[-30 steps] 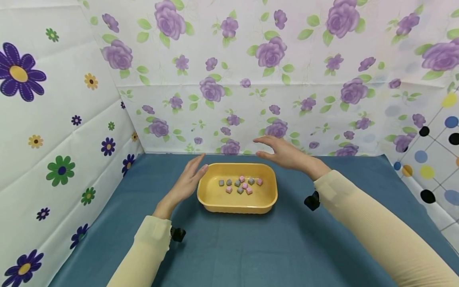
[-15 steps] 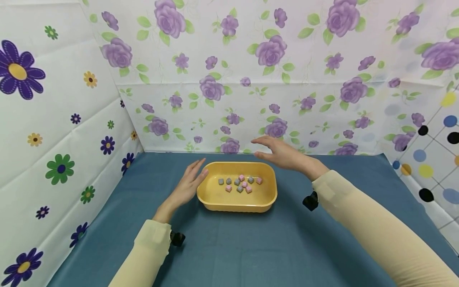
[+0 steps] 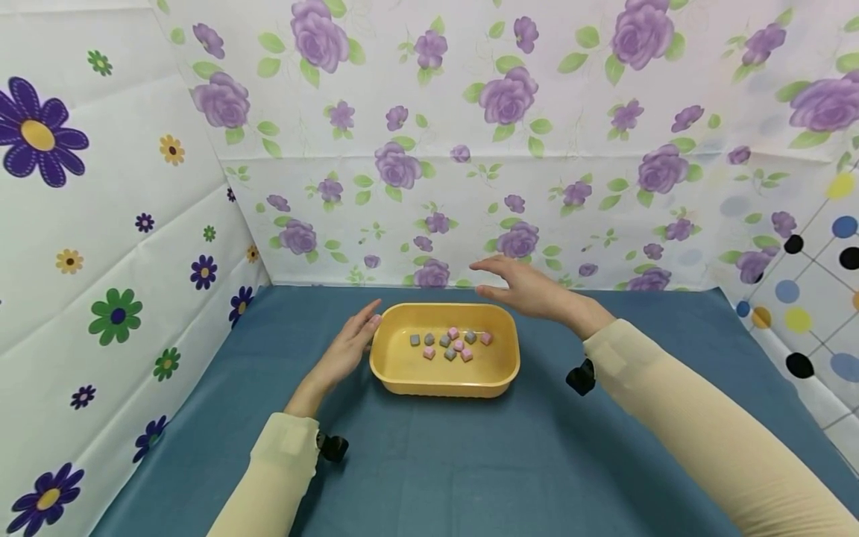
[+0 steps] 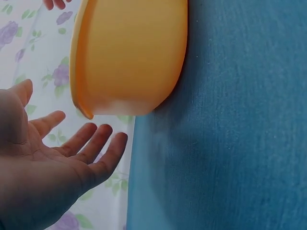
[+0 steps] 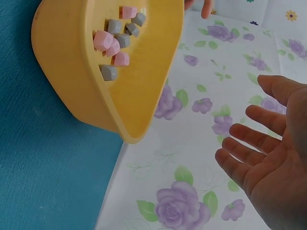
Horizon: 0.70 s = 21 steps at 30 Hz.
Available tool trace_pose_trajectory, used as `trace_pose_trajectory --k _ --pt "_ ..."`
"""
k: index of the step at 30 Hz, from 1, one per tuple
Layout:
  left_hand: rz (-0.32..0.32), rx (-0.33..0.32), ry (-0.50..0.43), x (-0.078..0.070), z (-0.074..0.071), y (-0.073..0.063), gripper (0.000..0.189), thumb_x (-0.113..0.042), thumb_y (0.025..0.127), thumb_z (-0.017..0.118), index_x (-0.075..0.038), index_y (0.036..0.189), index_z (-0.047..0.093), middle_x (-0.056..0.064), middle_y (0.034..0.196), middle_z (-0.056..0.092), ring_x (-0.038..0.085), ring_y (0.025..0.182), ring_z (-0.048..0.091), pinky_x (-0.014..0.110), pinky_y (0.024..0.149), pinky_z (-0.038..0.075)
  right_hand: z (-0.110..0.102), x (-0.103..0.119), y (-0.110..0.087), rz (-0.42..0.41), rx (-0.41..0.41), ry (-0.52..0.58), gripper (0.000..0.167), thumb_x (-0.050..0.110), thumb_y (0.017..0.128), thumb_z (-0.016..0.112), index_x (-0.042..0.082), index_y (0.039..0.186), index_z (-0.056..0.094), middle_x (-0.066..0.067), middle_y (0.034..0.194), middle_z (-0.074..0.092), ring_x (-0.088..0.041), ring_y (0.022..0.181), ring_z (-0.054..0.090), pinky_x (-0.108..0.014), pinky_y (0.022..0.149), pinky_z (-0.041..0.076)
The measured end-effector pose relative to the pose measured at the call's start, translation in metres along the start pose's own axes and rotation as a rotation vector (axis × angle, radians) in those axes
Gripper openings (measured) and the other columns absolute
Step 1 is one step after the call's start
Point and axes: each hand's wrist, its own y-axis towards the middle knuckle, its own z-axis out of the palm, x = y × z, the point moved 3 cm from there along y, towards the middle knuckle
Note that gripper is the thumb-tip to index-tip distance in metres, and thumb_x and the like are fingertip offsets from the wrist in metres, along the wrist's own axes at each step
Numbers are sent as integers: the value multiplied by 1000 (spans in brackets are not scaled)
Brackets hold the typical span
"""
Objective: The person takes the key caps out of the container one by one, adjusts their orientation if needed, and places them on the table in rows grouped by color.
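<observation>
A yellow plastic tub (image 3: 443,389) sits in the middle of the blue cloth in the head view. Several small pink cubes (image 3: 466,356) and grey cubes (image 3: 414,340) lie scattered on its floor. My left hand (image 3: 341,353) hovers by the tub's left side, fingers extended. In the left wrist view a gap separates those fingertips (image 4: 121,137) from the tub wall (image 4: 134,52). Above and behind the tub's right end is my right hand (image 3: 526,289), fingers spread. Seen from the right wrist, that hand (image 5: 273,153) holds nothing and stays apart from the tub (image 5: 81,72).
Blue cloth (image 3: 443,470) covers the table. A white sheet with purple roses (image 3: 429,149) rises behind it. A daisy-patterned sheet (image 3: 114,246) stands on the left, and a dotted one (image 3: 812,298) on the right. Black wrist cameras (image 3: 581,377) hang below both sleeves.
My left hand has drawn slightly back and left from over the tub's rim. My right hand has shifted barely at all. The tub and cubes keep their places.
</observation>
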Motion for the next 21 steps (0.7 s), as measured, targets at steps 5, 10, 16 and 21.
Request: trace_pose_trajectory --k 5,10,16,21 --pt "-30 -3 -50 3 -1 1 61 -43 114 37 -17 168 23 23 165 25 42 140 44 59 108 44 1 1 -1 -7 2 24 57 34 109 58 13 160 43 -16 165 35 -37 155 26 -61 119 29" --pt "-53 -5 -58 11 -2 5 59 -40 113 43 -21 167 27 21 151 41 39 128 53 57 103 48 2 2 -2 -24 9 57 57 32 108 60 13 159 44 -16 163 37 -39 149 37 -60 116 35" --pt "-88 5 -93 15 -2 8 58 -29 112 51 -21 166 30 19 138 46 39 122 52 51 96 50 8 3 0 -51 26 76 60 31 105 65 14 159 44 -15 162 40 -37 146 42 -57 116 37" --pt "-108 17 -137 16 -3 9 61 -19 109 56 -18 165 31 17 130 44 36 109 49 44 84 47 14 3 1 -40 41 87 65 31 102 69 13 159 44 -14 162 41 -37 147 40 -58 116 36"
